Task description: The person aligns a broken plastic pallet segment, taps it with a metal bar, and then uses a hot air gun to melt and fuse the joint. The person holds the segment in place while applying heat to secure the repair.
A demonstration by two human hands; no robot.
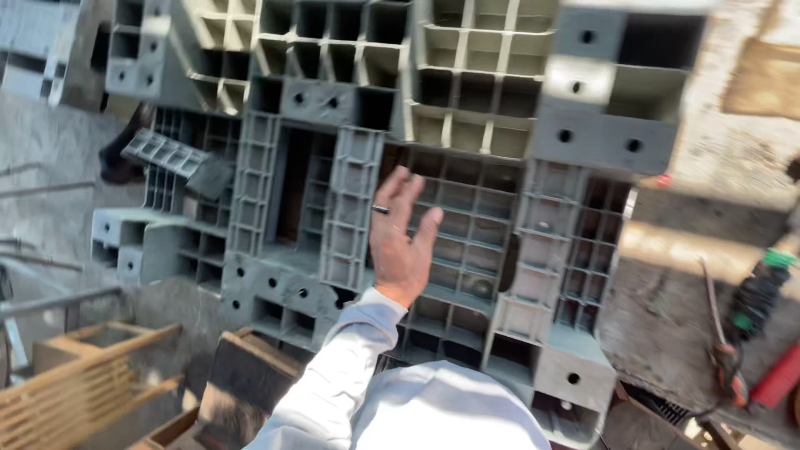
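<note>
My left hand (402, 237) is raised in front of me, back towards the camera, fingers spread and nothing in it. A thin ring sits on one finger. A light long sleeve (333, 375) covers the arm, which comes up from the bottom of the view. The hand hovers just before a large grey plastic ribbed panel (475, 217) with square cells and round holes. I cannot tell if it touches the panel. My right hand is out of view.
More grey ribbed panels (475, 75) are stacked behind and above. A broken grey piece (167, 154) lies at the left. Wooden slatted frames (92, 375) stand at the bottom left. A power tool (754, 300) with cable and a red object (779, 375) lie on concrete at the right.
</note>
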